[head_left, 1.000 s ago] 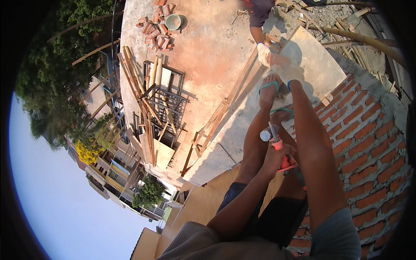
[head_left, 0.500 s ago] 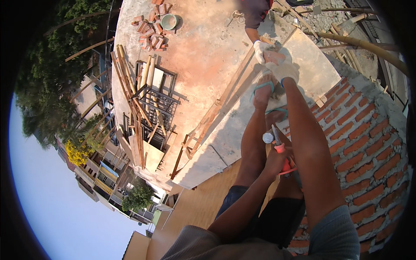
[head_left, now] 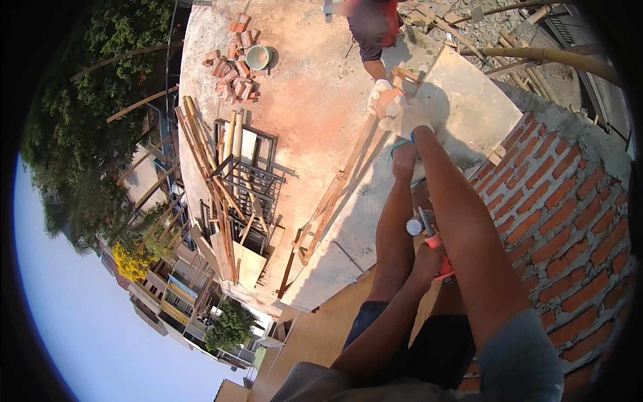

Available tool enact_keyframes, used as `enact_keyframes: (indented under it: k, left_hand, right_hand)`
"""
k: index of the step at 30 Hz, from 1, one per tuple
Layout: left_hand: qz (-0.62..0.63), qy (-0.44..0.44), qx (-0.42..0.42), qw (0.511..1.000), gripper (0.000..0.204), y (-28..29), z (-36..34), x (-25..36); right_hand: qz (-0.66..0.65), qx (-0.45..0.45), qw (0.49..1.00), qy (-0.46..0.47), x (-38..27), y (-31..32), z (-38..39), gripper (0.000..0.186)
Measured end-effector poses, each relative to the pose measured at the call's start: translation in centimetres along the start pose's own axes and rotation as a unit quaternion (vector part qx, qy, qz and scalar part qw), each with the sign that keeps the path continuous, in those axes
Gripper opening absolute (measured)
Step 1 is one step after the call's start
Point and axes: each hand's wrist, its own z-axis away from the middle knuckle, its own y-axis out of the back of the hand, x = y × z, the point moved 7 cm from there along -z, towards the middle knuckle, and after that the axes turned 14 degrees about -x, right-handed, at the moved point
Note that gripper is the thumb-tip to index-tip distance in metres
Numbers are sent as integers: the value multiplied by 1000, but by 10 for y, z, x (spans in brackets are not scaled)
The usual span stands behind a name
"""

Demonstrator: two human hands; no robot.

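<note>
The person stood high beside a red brick wall (head_left: 569, 221), looking down on a concrete roof slab (head_left: 315, 114). The left hand (head_left: 429, 258) was clenched round a hammer (head_left: 429, 234) with a red handle, held low by the thigh. The gloved right hand (head_left: 405, 115) reached down to a co-worker's gloved hand (head_left: 380, 94), both seemingly closed on a pale wooden piece (head_left: 402, 74) between them; whether the right grip fully held it could not be told. A sound handover would have wanted a firm clasp before the other hand released, with the hammer kept clear
</note>
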Motion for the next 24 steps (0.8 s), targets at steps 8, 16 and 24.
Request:
enact_keyframes:
  k: [8, 16, 24]
  left_hand:
    - [73, -171, -112, 976, 44, -8, 25, 6]
    - [50, -156, -146, 976, 50, 21, 9, 17]
    - [174, -184, -178, 951, 60, 20, 29, 80]
  right_hand:
    - [-123, -447, 739, 489, -262, -28, 209, 77]
    - [-74, -81, 957, 268, -140, 44, 241, 57]
    - [-121, 381, 917, -3, 126, 148, 579, 41]
